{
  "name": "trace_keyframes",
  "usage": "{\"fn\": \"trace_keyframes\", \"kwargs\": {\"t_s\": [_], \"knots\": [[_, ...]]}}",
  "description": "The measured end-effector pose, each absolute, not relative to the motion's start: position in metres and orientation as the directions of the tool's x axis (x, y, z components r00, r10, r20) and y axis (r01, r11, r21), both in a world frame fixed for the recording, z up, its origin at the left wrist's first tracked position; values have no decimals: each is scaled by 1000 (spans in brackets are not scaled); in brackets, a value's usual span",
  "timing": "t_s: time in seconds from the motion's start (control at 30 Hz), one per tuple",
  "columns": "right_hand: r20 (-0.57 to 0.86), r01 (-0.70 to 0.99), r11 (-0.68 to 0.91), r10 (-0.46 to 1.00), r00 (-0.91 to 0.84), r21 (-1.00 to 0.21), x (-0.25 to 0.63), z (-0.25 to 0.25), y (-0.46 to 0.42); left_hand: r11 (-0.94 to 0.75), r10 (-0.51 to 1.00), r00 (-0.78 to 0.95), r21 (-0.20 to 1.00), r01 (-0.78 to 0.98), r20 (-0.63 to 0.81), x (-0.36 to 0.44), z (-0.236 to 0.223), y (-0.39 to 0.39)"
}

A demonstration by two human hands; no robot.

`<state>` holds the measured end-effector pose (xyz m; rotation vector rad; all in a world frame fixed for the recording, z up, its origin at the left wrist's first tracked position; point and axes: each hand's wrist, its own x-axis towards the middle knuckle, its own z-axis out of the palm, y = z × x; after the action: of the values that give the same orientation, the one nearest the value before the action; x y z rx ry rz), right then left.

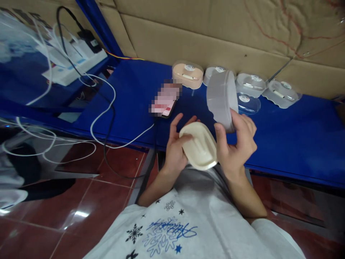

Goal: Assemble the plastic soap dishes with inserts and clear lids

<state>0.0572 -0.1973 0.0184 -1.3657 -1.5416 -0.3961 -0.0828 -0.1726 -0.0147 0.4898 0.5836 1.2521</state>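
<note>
My left hand [176, 145] grips a cream oval plastic tray [201, 147], its thumb lying across the hollow face. Held up on its side in my right hand [237, 144] is a translucent oval plastic cover [221, 97], pinched at its lower rim between thumb and fingers. Tray and cover are apart from each other, above the front part of the blue table [280, 144]. Behind the cover stand a peach oval box [187, 76] with a clear lid and several similar boxes, partly hidden. A dark blue lid with a round sticker [246, 102] lies among them.
A phone [165, 99] with a lit, blurred screen lies left of my hands. A white cable [114, 97] loops over the table's left side toward a power strip [78, 64]. Cardboard [194, 32] lines the back. A thin rod [281, 68] leans at the right rear.
</note>
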Motion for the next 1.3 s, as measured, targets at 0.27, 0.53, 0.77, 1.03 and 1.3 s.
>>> {"fn": "trace_keyframes", "kwargs": {"t_s": [0.27, 0.53, 0.77, 1.03, 1.3], "knots": [[714, 790, 522, 682, -159, -323, 35, -6, -205, -94, 973, -207, 644, -759, -102, -76, -17, -178], [682, 758, 604, 664, -307, -247, 40, -12, -200, -51, 961, -195, 569, -820, -195, -86, -10, -164], [601, 755, 606, 709, -369, -252, 42, -12, -197, -14, 967, -148, 539, -842, -206, -86, -13, -164], [568, 763, 567, 754, -330, -310, 48, -9, -195, 318, 930, 181, 455, -832, -319, -88, -7, -160], [336, 745, 554, 828, -449, -371, 60, -3, -188, 281, 949, 171, 472, -836, -264, -87, -11, -157]]}}
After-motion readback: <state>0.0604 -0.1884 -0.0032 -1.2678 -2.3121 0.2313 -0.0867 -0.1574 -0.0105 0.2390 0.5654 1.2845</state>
